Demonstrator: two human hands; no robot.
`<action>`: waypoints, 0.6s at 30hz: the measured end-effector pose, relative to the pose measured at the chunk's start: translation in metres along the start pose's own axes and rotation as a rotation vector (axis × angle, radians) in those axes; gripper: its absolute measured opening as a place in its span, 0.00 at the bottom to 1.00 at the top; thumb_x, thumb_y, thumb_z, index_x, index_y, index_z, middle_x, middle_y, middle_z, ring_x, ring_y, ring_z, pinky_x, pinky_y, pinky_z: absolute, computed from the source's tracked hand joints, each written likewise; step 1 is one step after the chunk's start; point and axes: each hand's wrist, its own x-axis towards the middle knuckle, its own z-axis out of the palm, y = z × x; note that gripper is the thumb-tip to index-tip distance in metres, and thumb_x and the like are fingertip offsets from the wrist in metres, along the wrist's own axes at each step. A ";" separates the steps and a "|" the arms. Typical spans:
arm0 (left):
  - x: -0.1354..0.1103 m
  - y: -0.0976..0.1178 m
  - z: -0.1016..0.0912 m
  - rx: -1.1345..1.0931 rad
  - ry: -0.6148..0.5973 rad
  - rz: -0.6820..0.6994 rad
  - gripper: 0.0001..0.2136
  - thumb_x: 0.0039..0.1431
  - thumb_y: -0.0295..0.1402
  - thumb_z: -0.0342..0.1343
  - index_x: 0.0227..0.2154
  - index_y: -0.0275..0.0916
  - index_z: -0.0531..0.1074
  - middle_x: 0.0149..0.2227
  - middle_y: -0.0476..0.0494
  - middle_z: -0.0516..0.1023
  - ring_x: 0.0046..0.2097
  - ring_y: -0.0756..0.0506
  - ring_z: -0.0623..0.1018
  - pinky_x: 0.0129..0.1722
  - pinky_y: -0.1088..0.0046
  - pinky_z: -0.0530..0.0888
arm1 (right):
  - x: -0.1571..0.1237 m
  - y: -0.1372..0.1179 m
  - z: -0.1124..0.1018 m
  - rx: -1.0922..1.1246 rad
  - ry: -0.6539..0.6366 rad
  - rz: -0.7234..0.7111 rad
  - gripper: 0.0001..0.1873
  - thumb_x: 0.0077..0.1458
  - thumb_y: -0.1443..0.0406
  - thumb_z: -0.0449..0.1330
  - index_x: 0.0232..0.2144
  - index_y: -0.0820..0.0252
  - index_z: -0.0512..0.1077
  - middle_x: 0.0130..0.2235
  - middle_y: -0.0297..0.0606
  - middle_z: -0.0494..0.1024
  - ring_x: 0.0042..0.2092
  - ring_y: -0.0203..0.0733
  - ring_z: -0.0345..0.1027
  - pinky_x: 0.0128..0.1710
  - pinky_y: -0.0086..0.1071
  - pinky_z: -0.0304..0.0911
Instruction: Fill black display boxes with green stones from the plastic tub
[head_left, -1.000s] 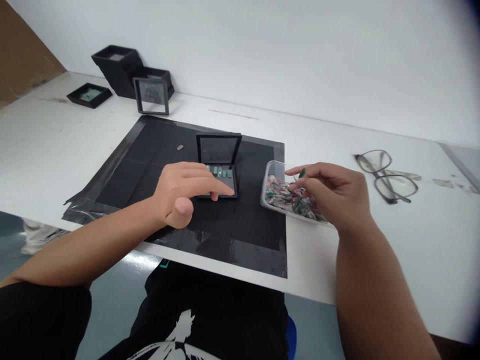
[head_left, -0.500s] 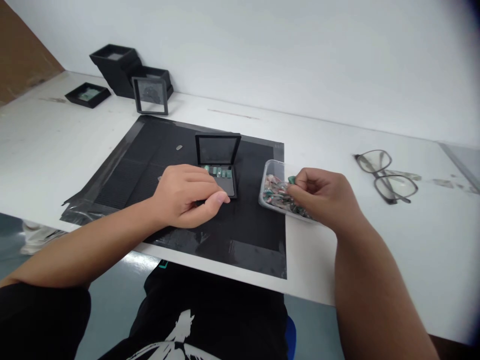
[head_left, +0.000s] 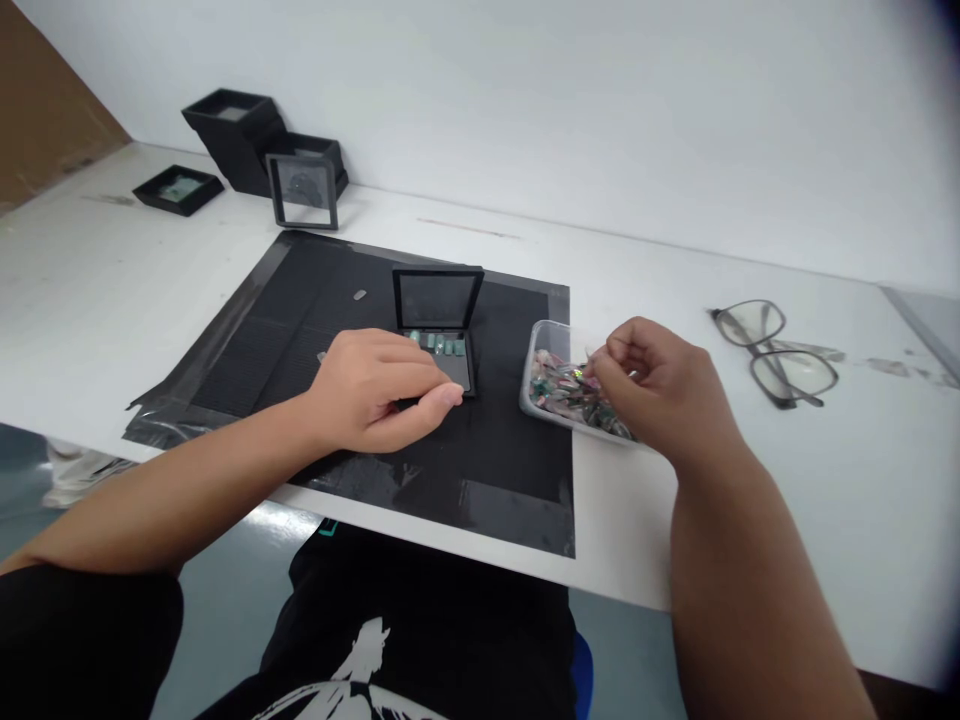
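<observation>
A small black case (head_left: 471, 365) lies with its lid raised on the black mat. Inside is a row of green press-on nails (head_left: 439, 345). My left hand (head_left: 382, 390) lies over the case's front left part, fingers curled under and thumb pointing right; what they hold, if anything, is hidden. To the right, a clear plastic tub (head_left: 529, 400) holds a heap of mixed, shiny press-on nails (head_left: 559, 390). Above its right side my right hand (head_left: 652, 385) is closed in a pinch, a small pale press-on nail showing at the fingertips, partly hidden.
The black mat (head_left: 495, 450) is taped to the white table (head_left: 630, 540). One loose clear piece (head_left: 360, 295) lies behind my left hand. Glasses (head_left: 780, 355) rest at the right. Black frames (head_left: 240, 150) are stacked at the back left, with a low one (head_left: 178, 190) beside them.
The green press-on nail that was between my right fingertips is no longer there; a pale piece shows instead. The right hand has shifted slightly. My left hand stays at the case.
</observation>
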 end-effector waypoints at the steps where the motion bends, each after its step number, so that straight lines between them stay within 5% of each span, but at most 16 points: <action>1: 0.000 0.000 0.000 0.000 -0.002 -0.002 0.12 0.64 0.31 0.53 0.26 0.38 0.78 0.23 0.50 0.81 0.25 0.52 0.79 0.27 0.77 0.74 | 0.000 0.000 0.000 -0.011 0.037 0.054 0.05 0.54 0.67 0.57 0.29 0.52 0.63 0.29 0.35 0.77 0.25 0.42 0.68 0.26 0.37 0.59; 3: -0.001 0.000 0.000 -0.004 -0.008 -0.006 0.12 0.64 0.30 0.53 0.26 0.38 0.78 0.23 0.49 0.81 0.25 0.52 0.79 0.27 0.77 0.75 | -0.001 -0.001 0.001 -0.053 0.063 0.103 0.05 0.52 0.69 0.56 0.30 0.52 0.67 0.29 0.34 0.76 0.22 0.38 0.62 0.26 0.37 0.57; 9: -0.001 -0.001 0.002 0.003 -0.027 -0.018 0.13 0.64 0.31 0.53 0.25 0.39 0.78 0.22 0.50 0.80 0.24 0.52 0.78 0.27 0.77 0.74 | -0.002 -0.009 0.003 -0.055 -0.071 -0.115 0.10 0.54 0.65 0.58 0.36 0.49 0.79 0.41 0.37 0.78 0.32 0.41 0.67 0.30 0.36 0.60; 13: -0.001 -0.002 0.004 0.013 -0.021 -0.010 0.13 0.64 0.31 0.53 0.25 0.39 0.78 0.22 0.50 0.79 0.24 0.52 0.78 0.27 0.77 0.73 | -0.001 -0.011 0.006 -0.065 -0.213 -0.083 0.12 0.54 0.56 0.63 0.40 0.46 0.82 0.35 0.36 0.78 0.31 0.40 0.66 0.29 0.35 0.60; 18: -0.001 -0.003 0.005 0.007 -0.032 -0.007 0.12 0.63 0.31 0.54 0.25 0.39 0.78 0.22 0.50 0.79 0.24 0.51 0.78 0.27 0.77 0.73 | 0.000 -0.011 0.007 -0.066 -0.242 -0.030 0.09 0.53 0.55 0.64 0.33 0.48 0.82 0.34 0.35 0.79 0.32 0.40 0.68 0.29 0.35 0.61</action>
